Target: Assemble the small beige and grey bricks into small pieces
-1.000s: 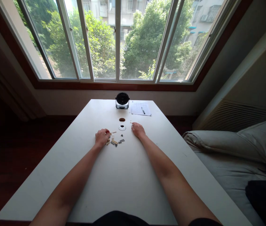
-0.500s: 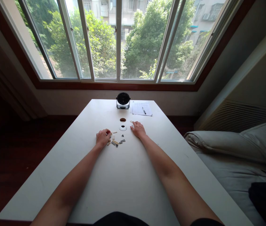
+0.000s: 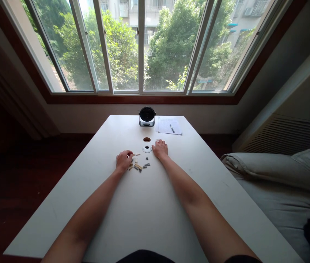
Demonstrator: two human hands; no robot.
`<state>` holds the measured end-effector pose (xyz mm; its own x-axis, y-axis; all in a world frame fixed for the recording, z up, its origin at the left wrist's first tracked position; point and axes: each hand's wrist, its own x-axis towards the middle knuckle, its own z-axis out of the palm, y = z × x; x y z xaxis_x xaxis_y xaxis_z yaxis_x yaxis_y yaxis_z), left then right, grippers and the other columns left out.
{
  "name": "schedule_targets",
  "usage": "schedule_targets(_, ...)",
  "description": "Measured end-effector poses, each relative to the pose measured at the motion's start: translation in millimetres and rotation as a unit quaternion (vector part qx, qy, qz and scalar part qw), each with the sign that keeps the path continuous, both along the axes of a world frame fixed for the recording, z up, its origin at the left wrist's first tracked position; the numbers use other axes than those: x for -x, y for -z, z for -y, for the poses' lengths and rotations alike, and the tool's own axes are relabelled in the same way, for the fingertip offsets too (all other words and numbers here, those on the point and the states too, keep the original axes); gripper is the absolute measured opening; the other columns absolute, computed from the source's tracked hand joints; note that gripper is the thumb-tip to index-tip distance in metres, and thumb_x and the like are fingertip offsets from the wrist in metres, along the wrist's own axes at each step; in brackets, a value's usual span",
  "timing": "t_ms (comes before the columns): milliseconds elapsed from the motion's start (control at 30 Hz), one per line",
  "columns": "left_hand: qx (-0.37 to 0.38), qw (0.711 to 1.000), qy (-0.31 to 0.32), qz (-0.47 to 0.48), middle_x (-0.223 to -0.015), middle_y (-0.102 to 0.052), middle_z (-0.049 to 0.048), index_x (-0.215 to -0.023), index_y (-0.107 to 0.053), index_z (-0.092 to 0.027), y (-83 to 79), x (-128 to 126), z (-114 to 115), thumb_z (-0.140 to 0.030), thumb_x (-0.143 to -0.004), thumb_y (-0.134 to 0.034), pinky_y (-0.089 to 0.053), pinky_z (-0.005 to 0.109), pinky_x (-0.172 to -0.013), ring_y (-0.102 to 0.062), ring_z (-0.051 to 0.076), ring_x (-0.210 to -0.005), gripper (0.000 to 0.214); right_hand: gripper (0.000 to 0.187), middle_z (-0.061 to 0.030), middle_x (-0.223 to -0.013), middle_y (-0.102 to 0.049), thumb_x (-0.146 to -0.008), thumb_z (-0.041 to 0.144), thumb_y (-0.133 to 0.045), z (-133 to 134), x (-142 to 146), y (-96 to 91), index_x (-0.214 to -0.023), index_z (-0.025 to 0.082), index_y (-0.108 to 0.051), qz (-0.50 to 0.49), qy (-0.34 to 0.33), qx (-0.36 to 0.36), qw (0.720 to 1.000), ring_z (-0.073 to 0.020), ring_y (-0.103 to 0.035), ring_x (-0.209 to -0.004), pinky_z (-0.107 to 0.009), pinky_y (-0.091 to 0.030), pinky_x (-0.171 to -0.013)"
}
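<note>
My left hand (image 3: 124,160) rests on the white table (image 3: 144,212) with its fingers curled in; what they hold is hidden. Its fingertips are beside a small tan brick (image 3: 136,154). Just right of this hand lies a scatter of several small tan and grey bricks (image 3: 139,167). My right hand (image 3: 160,149) lies flat, fingers stretched forward, with its fingertips at a tiny light piece (image 3: 157,140). Between the hands sit a white ring cap (image 3: 147,148) and, just beyond it, a round cable hole (image 3: 146,139).
A small black desk fan (image 3: 147,116) stands at the table's far edge, with a sheet of paper (image 3: 168,125) and a pen (image 3: 172,128) to its right. A bed with a pillow (image 3: 275,168) adjoins the table's right side. Wide windows lie beyond.
My right hand has slid slightly forward, so its fingertips now reach the tiny light piece. The left hand stays curled in about the same place, and the red bit seen at its fingers earlier no longer shows.
</note>
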<state>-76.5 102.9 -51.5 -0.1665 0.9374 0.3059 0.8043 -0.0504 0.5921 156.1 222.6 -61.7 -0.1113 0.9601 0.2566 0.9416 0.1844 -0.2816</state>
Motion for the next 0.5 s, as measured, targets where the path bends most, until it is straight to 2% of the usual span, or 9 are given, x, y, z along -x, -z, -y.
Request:
schedule_targets(167,-0.013,1.0,0.003,0.014,-0.093,-0.072,0.0036,-0.094,-0.071,-0.024,-0.3,-0.6,1.3,-0.039,-0.091,-0.057,-0.043,0.033,-0.083,-0.062,0.02,-0.087,0.02,0.053,-0.0182,-0.142,-0.046,-0.099,0.047,-0.041,-4.4,-2.1,2.4,-0.141,0.016,-0.047,-0.002,0.021,0.011,1.0,-0.0314,-0.038,-0.129,-0.045,-0.03,-0.108)
schedule_targets(233,-0.013,1.0,0.004,0.017,-0.093,-0.072,0.0038,-0.094,-0.071,-0.024,-0.7,-0.5,1.9,-0.039,-0.091,-0.057,-0.043,0.033,-0.083,-0.062,0.02,-0.087,0.02,0.057,-0.0177,-0.15,-0.039,-0.099,0.049,-0.041,-7.8,-4.5,2.1,-0.146,0.017,-0.041,0.001,0.026,0.024,0.999,-0.0316,-0.031,-0.137,-0.045,-0.026,-0.111)
schedule_targets(333,-0.009,1.0,0.001,0.02,-0.094,-0.072,0.0039,-0.094,-0.071,-0.025,-0.8,-0.9,2.0,-0.038,-0.091,-0.057,-0.043,0.033,-0.084,-0.062,0.02,-0.088,0.02,0.056,-0.0142,-0.156,-0.032,-0.1,0.049,-0.04,-12.0,-8.6,0.6,-0.147,0.019,-0.041,0.009,0.006,0.05,0.999,-0.0309,-0.021,-0.144,-0.047,-0.019,-0.115)
schedule_targets(500,-0.012,1.0,0.002,0.021,-0.094,-0.072,0.0039,-0.093,-0.071,-0.025,-0.7,-2.4,1.2,-0.038,-0.091,-0.057,-0.043,0.034,-0.085,-0.062,0.02,-0.088,0.019,0.045,-0.0146,-0.142,-0.049,-0.1,0.045,-0.041,-5.8,-8.9,-1.3,-0.134,0.02,-0.054,0.012,-0.003,0.027,1.0,-0.0288,-0.036,-0.133,-0.043,-0.025,-0.112)
